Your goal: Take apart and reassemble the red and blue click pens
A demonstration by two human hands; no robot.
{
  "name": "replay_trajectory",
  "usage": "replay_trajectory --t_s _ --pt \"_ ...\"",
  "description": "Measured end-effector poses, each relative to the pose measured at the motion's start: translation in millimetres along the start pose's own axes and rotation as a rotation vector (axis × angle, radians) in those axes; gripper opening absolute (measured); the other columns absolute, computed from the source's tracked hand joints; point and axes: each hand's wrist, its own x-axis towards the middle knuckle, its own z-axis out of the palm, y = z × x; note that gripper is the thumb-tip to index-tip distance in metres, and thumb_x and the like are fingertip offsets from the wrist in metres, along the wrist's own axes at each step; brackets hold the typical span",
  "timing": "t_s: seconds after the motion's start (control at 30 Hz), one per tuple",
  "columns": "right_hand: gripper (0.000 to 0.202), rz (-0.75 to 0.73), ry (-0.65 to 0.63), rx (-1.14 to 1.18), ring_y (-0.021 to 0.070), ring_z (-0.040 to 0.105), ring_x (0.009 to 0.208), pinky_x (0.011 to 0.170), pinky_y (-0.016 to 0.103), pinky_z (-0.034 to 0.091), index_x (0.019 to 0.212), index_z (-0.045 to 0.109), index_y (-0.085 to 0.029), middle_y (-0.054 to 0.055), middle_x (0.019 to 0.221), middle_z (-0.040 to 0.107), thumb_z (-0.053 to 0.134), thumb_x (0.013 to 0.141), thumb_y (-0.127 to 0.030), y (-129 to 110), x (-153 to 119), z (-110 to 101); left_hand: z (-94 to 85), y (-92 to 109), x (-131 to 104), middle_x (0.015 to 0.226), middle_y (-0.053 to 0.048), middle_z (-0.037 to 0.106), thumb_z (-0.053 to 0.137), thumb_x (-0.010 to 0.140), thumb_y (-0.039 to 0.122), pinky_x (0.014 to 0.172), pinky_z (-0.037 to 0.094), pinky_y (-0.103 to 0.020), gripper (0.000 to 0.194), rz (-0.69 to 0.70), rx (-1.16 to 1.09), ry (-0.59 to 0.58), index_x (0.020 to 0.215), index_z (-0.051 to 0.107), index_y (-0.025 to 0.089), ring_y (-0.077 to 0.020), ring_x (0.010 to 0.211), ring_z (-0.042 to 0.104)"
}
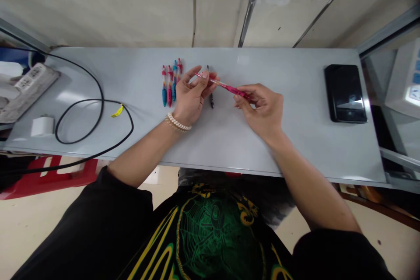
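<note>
A pink pen is held between my two hands above the grey table. My left hand pinches its thin clear end between thumb and fingers. At the pink grip end, my right hand has its thumb and fingers closed on the pen. A dark pen lies on the table behind the held one, partly covered by my left hand. Left of that hand several pens with pink and blue parts lie side by side, the rightmost partly hidden by my fingers.
A black box-like object rests at the table's right end. On the left, a black cable with a yellow tag loops near a white charger and a power strip. The wall runs along the back edge.
</note>
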Motion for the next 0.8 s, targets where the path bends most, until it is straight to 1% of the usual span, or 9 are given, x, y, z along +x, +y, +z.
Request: replay_trajectory --t_s 0.03,0.1,0.17,0.23,0.43,0.5,0.6,0.7,0.8 --pt "0.041 0.024 -0.008 -0.014 0.0161 0.075 0.065 0.067 0.034 0.067 0.098 0.076 -0.025 0.001 0.080 0.076 0.072 0.101 -0.065 -0.5 -0.5 -0.3 0.1 0.2 0.2 0.112 -0.006 0.084 0.062 0.112 0.011 0.124 0.057 -0.046 0.019 -0.012 -0.008 0.009 0.130 0.060 0.017 -0.0240 0.129 0.079" --pt "0.040 0.053 -0.010 -0.034 0.0161 0.074 0.063 0.065 0.033 0.066 0.100 0.076 -0.025 0.000 0.077 0.075 0.072 0.101 -0.065 -0.9 -1.5 -0.4 0.4 0.4 0.4 0.125 -0.010 0.083 0.066 0.109 0.012 0.126 0.056 -0.048 0.027 -0.026 -0.017 0.018 0.135 0.060 0.017 -0.0273 0.137 0.075" --pt "0.041 0.033 0.005 -0.039 0.0173 0.077 0.069 0.069 0.034 0.067 0.107 0.075 -0.026 0.000 0.084 0.078 0.077 0.096 -0.066 -0.3 -1.7 -0.1 0.6 0.6 0.2 0.122 -0.009 0.083 0.066 0.110 0.012 0.125 0.056 -0.048 0.028 -0.018 -0.004 0.016 0.136 0.060 0.018 -0.0270 0.136 0.076" --pt "0.042 0.022 0.006 -0.047 0.0173 0.077 0.070 0.069 0.034 0.067 0.104 0.075 -0.026 0.000 0.084 0.078 0.076 0.097 -0.068 1.2 -1.1 -0.1 0.8 1.2 -0.1 0.116 -0.006 0.084 0.063 0.112 0.013 0.125 0.056 -0.047 0.026 -0.011 0.019 0.015 0.137 0.059 0.019 -0.0257 0.133 0.077" --pt "0.036 -0.054 0.005 -0.103 0.0174 0.076 0.077 0.077 0.035 0.067 0.102 0.077 -0.025 0.001 0.088 0.078 0.077 0.098 -0.061 3.5 1.6 -2.3 1.3 3.5 -1.1 0.136 -0.010 0.080 0.065 0.111 0.016 0.123 0.056 -0.042 0.036 -0.028 0.025 0.022 0.146 0.059 0.022 -0.0267 0.143 0.071" --pt "0.034 -0.049 0.000 -0.121 0.0168 0.074 0.073 0.073 0.034 0.065 0.100 0.078 -0.025 0.001 0.083 0.076 0.073 0.101 -0.058 2.5 2.2 -2.8 1.2 3.9 -1.4 0.137 -0.010 0.080 0.069 0.109 0.017 0.121 0.058 -0.042 0.038 -0.031 0.022 0.031 0.146 0.060 0.023 -0.0275 0.143 0.070" --pt "0.033 -0.086 0.011 -0.136 0.0177 0.074 0.076 0.074 0.035 0.065 0.103 0.078 -0.025 0.002 0.088 0.077 0.074 0.100 -0.058 1.2 3.4 -3.3 1.3 4.6 -2.0 0.137 -0.010 0.080 0.074 0.106 0.018 0.121 0.057 -0.043 0.040 -0.038 0.013 0.052 0.144 0.063 0.025 -0.0289 0.145 0.069" --pt "0.037 -0.098 -0.007 -0.192 0.0178 0.072 0.076 0.075 0.036 0.064 0.094 0.078 -0.024 0.004 0.085 0.077 0.069 0.102 -0.059 0.5 4.1 -4.0 1.2 4.8 -1.9 0.136 -0.011 0.080 0.074 0.106 0.017 0.122 0.056 -0.044 0.038 -0.028 0.022 0.050 0.142 0.063 0.024 -0.0286 0.144 0.069" --pt "0.038 -0.081 -0.009 -0.181 0.0182 0.072 0.077 0.075 0.036 0.064 0.102 0.079 -0.025 0.004 0.091 0.079 0.072 0.100 -0.062 -0.5 3.7 -4.9 0.5 3.8 -0.7 0.134 -0.011 0.080 0.070 0.108 0.017 0.123 0.056 -0.043 0.035 -0.015 0.037 0.037 0.141 0.062 0.023 -0.0266 0.142 0.071"
